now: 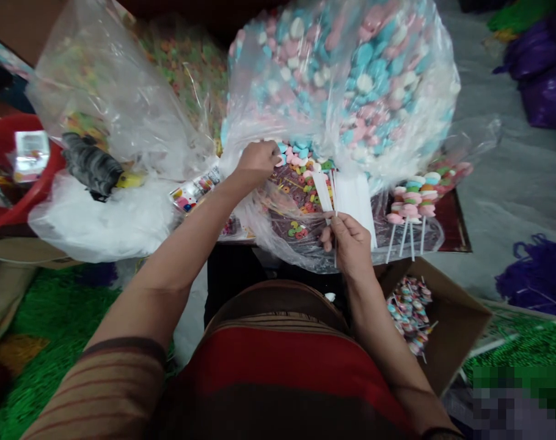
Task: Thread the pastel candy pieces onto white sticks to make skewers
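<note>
"Where is the stick (pixel 335 255), and how is it held?"

"Over the near edge of the desk (pixel 460 229), right of its middle. The right hand (pixel 350 241) pinches it between thumb and forefinger, the lower end showing beneath the grip. Holding it by the fingertips probably leaves more of its length uncovered."

"And the left hand (pixel 259 160)?"

"Farther in from the near edge, at the pastel candies (pixel 300 153). Its fingers curl down there, but I can't tell whether that grip pinches a candy or only touches one; the fingertips are too blurred."

"Why does the big bag (pixel 296 55) sit like that?"

"Its bulk fills the far side of the desk while its low side gapes toward the person, which I'd guess saves a long reach. Ring candies (pixel 298 231) lie closer to the near edge, and the white stack (pixel 358 205) is just beside the right hand, presumably for the same reason."

"The loaded skewers (pixel 410 198)?"

"By the near right corner, bare ends toward the near edge, seemingly parked clear of both hands. A cardboard box (pixel 456 311) stands below that corner."

"What's hard to make out?"

"The stick's upper end, against the white stack, which could be sticks or strips. Creased plastic clouds the big bag's contents, and its top is cut off. So is the red bowl (pixel 52 183) at the left end."
</note>
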Available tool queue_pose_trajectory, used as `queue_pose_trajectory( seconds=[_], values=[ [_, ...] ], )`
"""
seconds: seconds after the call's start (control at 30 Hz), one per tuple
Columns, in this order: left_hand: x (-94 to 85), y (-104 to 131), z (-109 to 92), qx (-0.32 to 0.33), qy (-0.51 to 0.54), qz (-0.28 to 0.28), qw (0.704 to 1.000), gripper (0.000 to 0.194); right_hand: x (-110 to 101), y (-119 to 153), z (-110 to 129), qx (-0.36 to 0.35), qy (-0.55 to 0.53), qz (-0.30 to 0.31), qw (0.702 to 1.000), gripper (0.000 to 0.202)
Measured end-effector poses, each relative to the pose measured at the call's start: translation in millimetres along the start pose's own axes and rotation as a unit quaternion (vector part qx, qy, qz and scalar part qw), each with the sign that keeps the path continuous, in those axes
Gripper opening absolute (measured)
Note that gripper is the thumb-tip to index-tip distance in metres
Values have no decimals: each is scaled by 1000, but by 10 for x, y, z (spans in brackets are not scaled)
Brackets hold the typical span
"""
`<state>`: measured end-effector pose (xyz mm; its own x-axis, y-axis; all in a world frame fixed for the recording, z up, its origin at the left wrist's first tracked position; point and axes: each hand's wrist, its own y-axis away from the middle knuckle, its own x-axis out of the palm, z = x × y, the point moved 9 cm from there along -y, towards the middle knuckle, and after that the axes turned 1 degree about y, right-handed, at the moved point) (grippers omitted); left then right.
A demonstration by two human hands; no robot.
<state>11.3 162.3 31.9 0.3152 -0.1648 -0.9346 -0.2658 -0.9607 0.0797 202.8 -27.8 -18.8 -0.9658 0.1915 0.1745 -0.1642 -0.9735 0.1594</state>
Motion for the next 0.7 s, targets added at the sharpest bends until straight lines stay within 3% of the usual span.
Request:
queue_pose_trajectory(
  seconds=[0.07, 0.17, 0.37, 0.57, 0.7],
  values=[
    [64, -97, -13, -11, 32, -11, 999, 24, 0, 2, -4, -4, -2, 2, 1000, 43],
    [187, -145, -66, -15, -4, 1, 1000, 27, -3, 12, -17, -7, 2, 4, 1000, 43],
    [229, 34, -193, 12, -67, 13, 998, 40, -16, 24, -36, -14, 11, 6, 1000, 41],
    [241, 85, -50, 19, -15, -25, 999, 38, 20, -12, 24, 9, 14, 2, 1000, 38],
    [183, 56, 57, 13, 67, -68, 995, 22, 95, -36, 157, 9, 22, 4, 1000, 38]
  ],
)
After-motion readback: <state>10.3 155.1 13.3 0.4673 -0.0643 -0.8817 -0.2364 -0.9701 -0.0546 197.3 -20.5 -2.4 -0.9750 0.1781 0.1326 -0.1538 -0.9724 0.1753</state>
